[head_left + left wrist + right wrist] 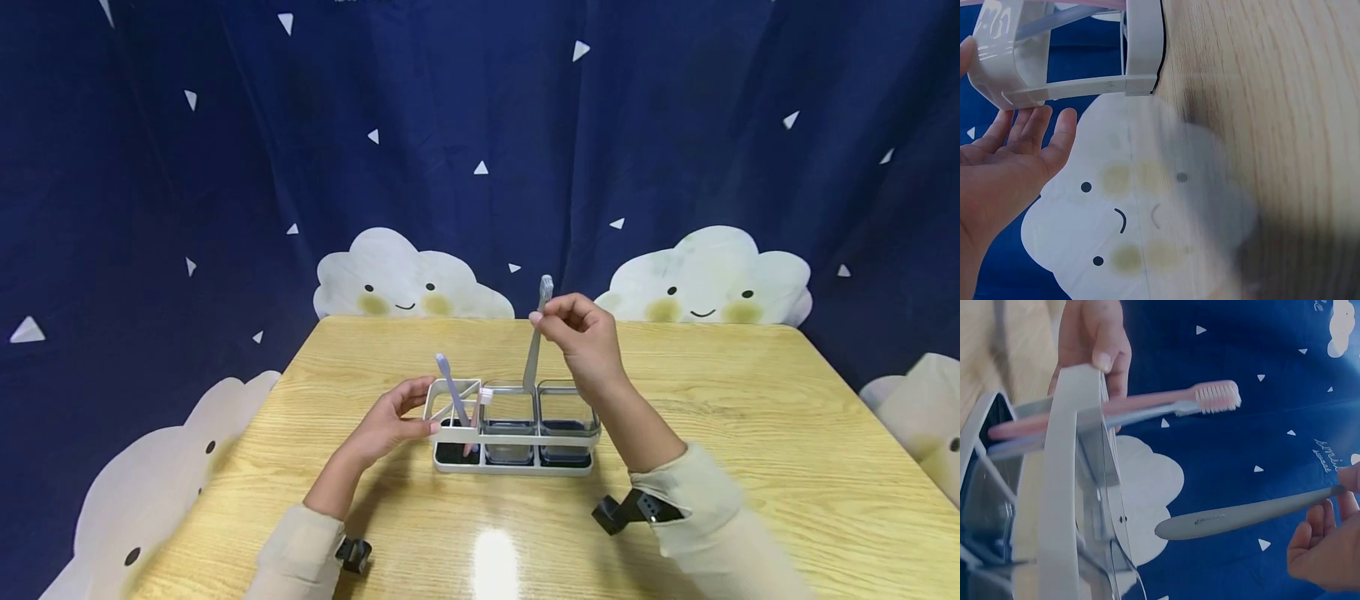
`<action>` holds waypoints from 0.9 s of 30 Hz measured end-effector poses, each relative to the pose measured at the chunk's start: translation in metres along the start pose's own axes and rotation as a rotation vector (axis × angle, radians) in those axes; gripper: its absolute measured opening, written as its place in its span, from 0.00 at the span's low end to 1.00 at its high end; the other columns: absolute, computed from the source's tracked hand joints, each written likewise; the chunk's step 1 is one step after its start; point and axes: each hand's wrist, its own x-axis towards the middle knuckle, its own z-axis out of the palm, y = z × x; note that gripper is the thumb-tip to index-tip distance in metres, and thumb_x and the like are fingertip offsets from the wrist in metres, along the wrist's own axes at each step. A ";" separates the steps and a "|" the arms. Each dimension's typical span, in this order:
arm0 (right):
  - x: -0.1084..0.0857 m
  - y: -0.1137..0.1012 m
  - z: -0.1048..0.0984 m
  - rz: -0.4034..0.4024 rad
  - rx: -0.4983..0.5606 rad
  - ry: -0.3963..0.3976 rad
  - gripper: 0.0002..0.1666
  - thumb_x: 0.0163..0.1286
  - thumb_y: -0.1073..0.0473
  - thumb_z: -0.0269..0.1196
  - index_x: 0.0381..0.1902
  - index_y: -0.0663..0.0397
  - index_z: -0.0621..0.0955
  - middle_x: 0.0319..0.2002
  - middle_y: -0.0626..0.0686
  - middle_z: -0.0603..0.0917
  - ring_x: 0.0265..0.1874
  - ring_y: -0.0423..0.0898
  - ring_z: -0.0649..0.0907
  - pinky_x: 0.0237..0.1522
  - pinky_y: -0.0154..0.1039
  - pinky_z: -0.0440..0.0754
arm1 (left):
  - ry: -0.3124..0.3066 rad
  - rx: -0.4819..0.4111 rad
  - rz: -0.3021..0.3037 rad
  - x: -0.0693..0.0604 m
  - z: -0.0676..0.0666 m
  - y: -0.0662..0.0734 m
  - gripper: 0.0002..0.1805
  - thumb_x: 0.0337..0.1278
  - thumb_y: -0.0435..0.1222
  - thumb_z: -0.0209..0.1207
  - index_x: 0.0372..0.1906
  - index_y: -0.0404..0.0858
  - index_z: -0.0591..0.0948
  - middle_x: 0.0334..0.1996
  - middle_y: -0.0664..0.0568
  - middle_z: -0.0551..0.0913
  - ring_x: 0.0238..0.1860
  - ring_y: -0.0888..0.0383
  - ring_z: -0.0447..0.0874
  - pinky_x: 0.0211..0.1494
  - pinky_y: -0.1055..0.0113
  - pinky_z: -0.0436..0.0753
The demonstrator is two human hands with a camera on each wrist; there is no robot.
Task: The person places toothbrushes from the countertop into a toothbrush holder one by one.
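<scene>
A white toothbrush holder (517, 438) stands on the table, with two clear cups, one in the middle (508, 454) and one at the right (566, 452). My left hand (386, 425) grips its left end, thumb in front and fingers behind. In that divided end lean a lilac toothbrush (452, 389) and a pink toothbrush (1160, 400), heads up. My right hand (592, 346) pinches a grey toothbrush (533, 358) close to its head, bristles uppermost. Its handle points down, and the lower end is just over the rear rim of the cups.
The holder rests on a light wooden table (712, 417). Behind it hangs a dark blue curtain (480, 100) with white triangles and smiling clouds. Black wrist cameras sit at my left cuff (354, 553) and right cuff (630, 510).
</scene>
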 end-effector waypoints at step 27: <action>-0.008 0.013 0.041 0.136 0.097 -0.047 0.05 0.62 0.67 0.62 0.35 0.62 0.76 0.29 0.50 0.77 0.29 0.42 0.78 0.34 0.37 0.75 | 0.003 0.005 -0.005 0.000 -0.001 -0.003 0.38 0.45 0.29 0.67 0.64 0.32 0.65 0.59 0.35 0.69 0.60 0.41 0.65 0.54 0.59 0.72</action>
